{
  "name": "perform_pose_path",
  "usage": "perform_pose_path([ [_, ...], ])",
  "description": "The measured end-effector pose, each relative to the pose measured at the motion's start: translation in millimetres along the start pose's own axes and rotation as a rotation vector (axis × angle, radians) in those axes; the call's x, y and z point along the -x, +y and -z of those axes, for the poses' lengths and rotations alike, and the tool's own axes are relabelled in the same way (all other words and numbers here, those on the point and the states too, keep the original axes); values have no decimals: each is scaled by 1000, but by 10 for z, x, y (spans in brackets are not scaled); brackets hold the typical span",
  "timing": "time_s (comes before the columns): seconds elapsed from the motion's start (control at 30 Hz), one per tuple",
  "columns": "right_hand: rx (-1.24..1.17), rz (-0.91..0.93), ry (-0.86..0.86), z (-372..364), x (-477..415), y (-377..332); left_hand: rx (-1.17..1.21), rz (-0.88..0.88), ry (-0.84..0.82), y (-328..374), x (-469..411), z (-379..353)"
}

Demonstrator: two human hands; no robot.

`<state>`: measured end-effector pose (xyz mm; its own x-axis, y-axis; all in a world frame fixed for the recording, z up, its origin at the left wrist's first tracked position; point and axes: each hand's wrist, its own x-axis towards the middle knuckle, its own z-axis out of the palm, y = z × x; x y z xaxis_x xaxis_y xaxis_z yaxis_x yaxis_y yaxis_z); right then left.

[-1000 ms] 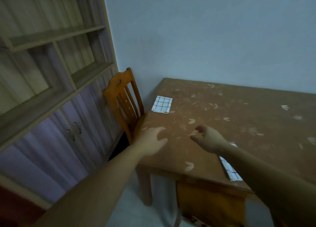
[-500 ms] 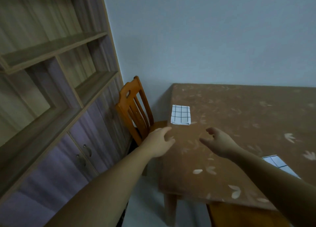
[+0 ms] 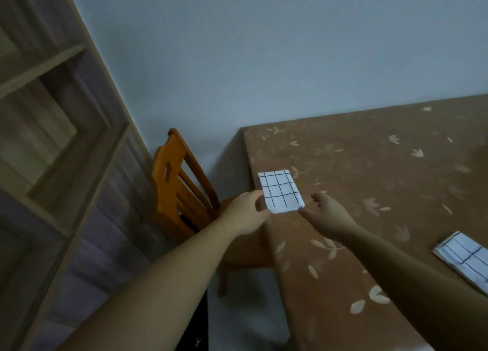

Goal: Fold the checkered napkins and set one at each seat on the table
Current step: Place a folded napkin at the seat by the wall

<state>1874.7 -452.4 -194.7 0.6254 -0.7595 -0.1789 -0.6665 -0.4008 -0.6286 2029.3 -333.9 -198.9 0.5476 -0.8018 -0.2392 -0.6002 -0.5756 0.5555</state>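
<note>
– Two checkered napkins are on show; where is the one at the hands?
– The folded napkin (image 3: 280, 191) lies flat on the table (image 3: 369, 171). It is close to the left edge and some way short of the far corner, in front of the wooden chair (image 3: 182, 187).
– And the hands?
– The left hand (image 3: 247, 213) reaches in over the table's left edge and meets the napkin's near left corner. Its thumb and fingers curl around that corner, but blur hides whether they pinch it. The right hand (image 3: 327, 216) is spread and holds nothing; its thumb tip touches the near right corner and its forefinger is lifted off the cloth.
– What room is there around it?
– Tabletop stretches beyond the napkin and to its right. The second napkin (image 3: 464, 258) lies well apart near the right side, partly cut off by the frame.
– And the surroundings?
– The brown top carries pale leaf prints, and its far edge runs along a plain wall (image 3: 264, 60). The chair stands just beside the left edge, between the table and a wooden shelf unit (image 3: 66, 139).
</note>
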Motion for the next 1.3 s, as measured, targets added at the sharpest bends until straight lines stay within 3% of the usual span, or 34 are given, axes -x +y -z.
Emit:
perform_pose_path([
  [0.27, -64, -229, 109, -383, -438, -68, -15, -121, -155, -308, -1033, 217],
  [0.53, -184, -484, 150, -834, -1188, 328, 45, -65, -222, -655, -1954, -16],
  [0.73, -65, -496, 168, -961, -1727, 529, 10, -66, -190, -855, -2477, -287],
  [0.97, -132, -518, 117, -982, -2001, 571, 288, 167, -42, -956, -2820, -419],
  [1.3, -231, -565, 47, -1006, -2164, 448, 326, 111, -22, -998, -3094, -344],
])
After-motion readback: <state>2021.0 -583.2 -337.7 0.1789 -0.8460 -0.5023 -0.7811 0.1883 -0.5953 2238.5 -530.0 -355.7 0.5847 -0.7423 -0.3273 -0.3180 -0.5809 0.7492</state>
